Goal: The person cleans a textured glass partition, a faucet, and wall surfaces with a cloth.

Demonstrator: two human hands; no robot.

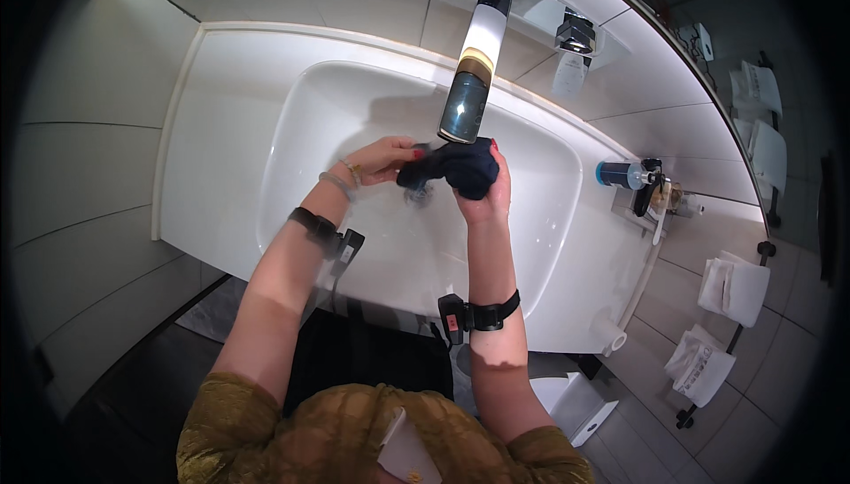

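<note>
A dark navy piece of cloth [470,168], perhaps a sock, is stretched between my two hands just below the chrome faucet [471,79]. My right hand [493,195] cups its bunched, thicker part from the right and below. At the narrower left end, my left hand [382,160] pinches the cloth with thumb and fingers. Both hands are over the white washbasin [372,245], clear of its bottom. Beneath the cloth, the drain [418,195] partly shows. Some of the fingers are hidden behind the fabric.
A blue-capped bottle [621,175] stands on the counter [206,152] at the right, beside small toiletries. White towels [734,288] hang from a dark rail on the right wall. A paper roll [611,339] sits at the counter's front edge. Black devices are strapped to both forearms.
</note>
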